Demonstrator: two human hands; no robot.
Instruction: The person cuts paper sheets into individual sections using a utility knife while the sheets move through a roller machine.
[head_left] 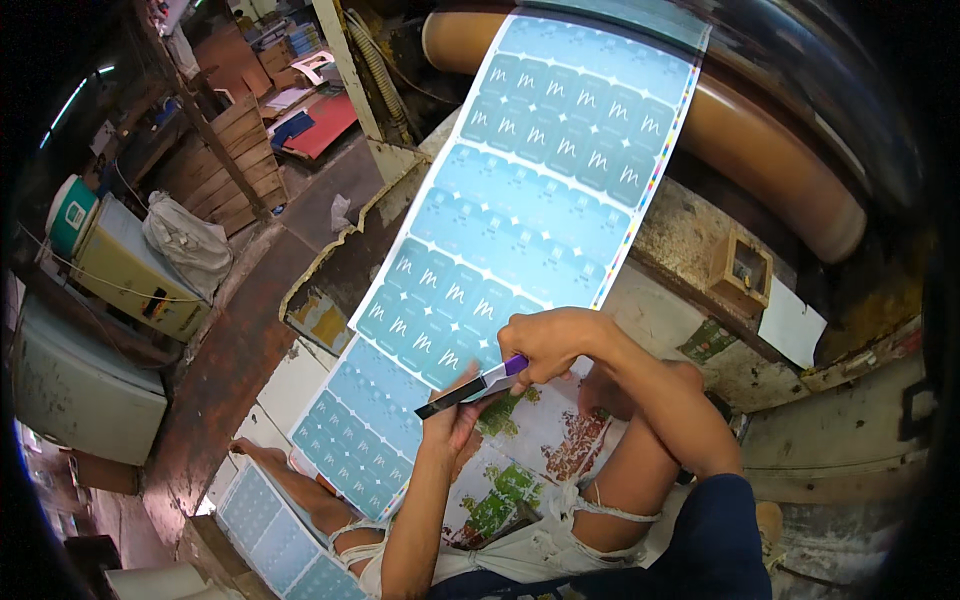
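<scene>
A long blue-green printed sheet [475,215], covered with rows of card shapes, slopes down from a roller toward my lap. My right hand [550,345] is closed round the purple handle of a long, flat-bladed cutting tool [470,392]; its exact kind is unclear. The dark and silver blade points left and crosses in front of my left hand [460,420]. That hand pinches the printed sheet's right edge, its fingers partly hidden by the blade. Farther down, the sheet continues in smaller panels beside my left leg.
Brown rollers [775,150] of a machine stand at the far right, near a small wooden box [740,272] and a white paper [790,330]. Multicoloured printed paper [520,460] lies between my legs. A second blue printed strip [270,525] is at the lower left.
</scene>
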